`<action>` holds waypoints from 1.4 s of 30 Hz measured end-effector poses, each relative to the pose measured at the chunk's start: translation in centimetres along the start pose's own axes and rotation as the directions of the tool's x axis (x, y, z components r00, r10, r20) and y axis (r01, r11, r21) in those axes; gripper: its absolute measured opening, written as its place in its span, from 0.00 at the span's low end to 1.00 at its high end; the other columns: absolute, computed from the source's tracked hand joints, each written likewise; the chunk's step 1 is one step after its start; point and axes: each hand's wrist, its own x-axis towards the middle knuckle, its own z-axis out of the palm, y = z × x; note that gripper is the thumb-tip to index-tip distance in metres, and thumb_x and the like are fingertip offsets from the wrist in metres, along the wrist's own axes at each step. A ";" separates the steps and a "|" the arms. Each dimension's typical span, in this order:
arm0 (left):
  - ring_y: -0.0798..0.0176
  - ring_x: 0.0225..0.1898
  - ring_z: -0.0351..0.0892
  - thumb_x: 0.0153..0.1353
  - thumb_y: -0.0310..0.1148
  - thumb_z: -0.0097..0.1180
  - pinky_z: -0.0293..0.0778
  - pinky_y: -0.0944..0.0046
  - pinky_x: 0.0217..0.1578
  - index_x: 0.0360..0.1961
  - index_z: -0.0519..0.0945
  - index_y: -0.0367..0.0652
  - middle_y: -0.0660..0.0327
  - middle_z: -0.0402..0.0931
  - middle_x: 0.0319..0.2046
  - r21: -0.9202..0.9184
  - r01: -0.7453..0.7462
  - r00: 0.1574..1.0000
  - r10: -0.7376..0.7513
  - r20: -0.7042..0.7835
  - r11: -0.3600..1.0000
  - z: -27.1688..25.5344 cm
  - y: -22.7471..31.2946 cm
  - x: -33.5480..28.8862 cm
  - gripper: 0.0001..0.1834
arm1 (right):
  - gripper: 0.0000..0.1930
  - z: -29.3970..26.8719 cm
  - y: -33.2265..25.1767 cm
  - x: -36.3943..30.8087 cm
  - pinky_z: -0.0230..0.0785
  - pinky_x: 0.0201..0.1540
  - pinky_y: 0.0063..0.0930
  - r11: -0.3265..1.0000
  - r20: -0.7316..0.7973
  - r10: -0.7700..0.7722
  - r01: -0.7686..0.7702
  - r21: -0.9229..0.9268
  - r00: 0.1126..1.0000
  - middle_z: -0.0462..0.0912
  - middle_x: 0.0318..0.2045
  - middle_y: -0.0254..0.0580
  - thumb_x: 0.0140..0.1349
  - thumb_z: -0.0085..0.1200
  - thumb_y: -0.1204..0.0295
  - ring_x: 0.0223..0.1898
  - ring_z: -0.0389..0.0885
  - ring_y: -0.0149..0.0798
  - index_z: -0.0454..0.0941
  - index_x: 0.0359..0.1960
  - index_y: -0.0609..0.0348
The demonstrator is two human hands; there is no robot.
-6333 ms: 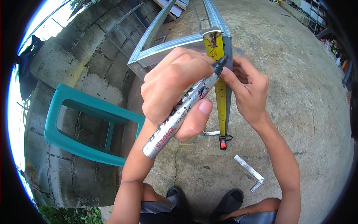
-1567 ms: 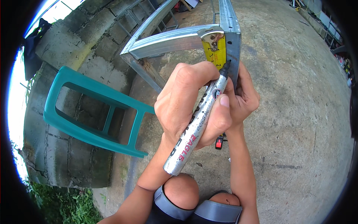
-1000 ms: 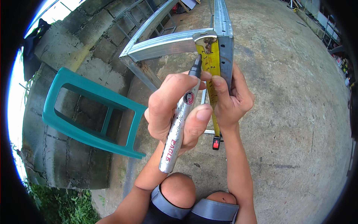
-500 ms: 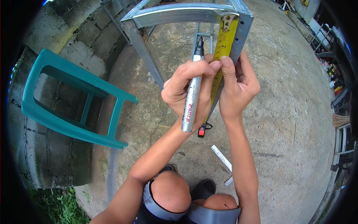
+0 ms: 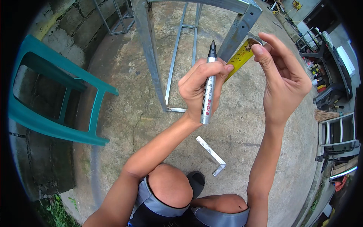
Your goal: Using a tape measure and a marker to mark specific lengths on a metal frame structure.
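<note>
My left hand [image 5: 200, 87] is closed around a silver paint marker [image 5: 208, 90], its dark tip uncapped and pointing up. The same hand's thumb and finger pinch the yellow blade of a tape measure [image 5: 239, 60]. At the blade's hooked end, my right hand [image 5: 285, 75] has its thumb and forefinger on the metal hook. Just behind the blade stands a galvanized metal frame [image 5: 236, 32], with holes near its top corner; the hook is apart from it. The tape's case is hidden from view.
A green plastic stool [image 5: 96, 111] lies tipped at the left by a block wall [image 5: 94, 22]. A metal try square [image 5: 210, 151] rests on the concrete floor [image 5: 151, 128] before my feet. At the right are a stepladder [image 5: 334, 132], a broom [image 5: 327, 115] and several bottles.
The tape's hook has come off the frame's top corner and moved right, with my right hand shifting up and right to it. My left hand still holds the marker. The view has shifted.
</note>
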 end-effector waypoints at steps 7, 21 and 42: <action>0.73 0.24 0.74 0.51 0.17 0.66 0.68 0.73 0.23 0.31 0.80 0.41 0.61 0.81 0.26 -0.006 -0.024 1.000 0.024 -0.001 1.000 0.4 -0.7 0.2 0.10 | 0.11 0.6 0.0 -0.1 0.76 0.39 0.19 0.995 -0.030 0.094 -0.093 0.034 0.995 0.85 0.35 0.42 0.58 0.61 0.82 0.36 0.83 0.28 0.83 0.43 0.66; 0.68 0.31 0.78 0.52 0.19 0.65 0.72 0.70 0.28 0.37 0.77 0.40 0.59 0.79 0.29 0.057 -0.050 0.997 0.046 0.069 0.997 -1.1 -1.0 0.2 0.13 | 0.09 0.6 0.7 0.3 0.79 0.43 0.23 0.987 -0.048 -0.099 0.092 -0.135 0.994 0.86 0.34 0.46 0.58 0.61 0.82 0.37 0.85 0.33 0.84 0.41 0.67; 0.75 0.23 0.73 0.52 0.17 0.64 0.65 0.73 0.20 0.36 0.78 0.40 0.61 0.79 0.27 0.047 0.013 0.992 -0.019 0.127 0.999 -1.6 -1.3 -0.6 0.11 | 0.09 0.7 0.7 0.3 0.81 0.44 0.25 0.980 -0.040 -0.130 0.123 -0.154 0.991 0.86 0.34 0.46 0.58 0.60 0.82 0.36 0.86 0.33 0.83 0.42 0.68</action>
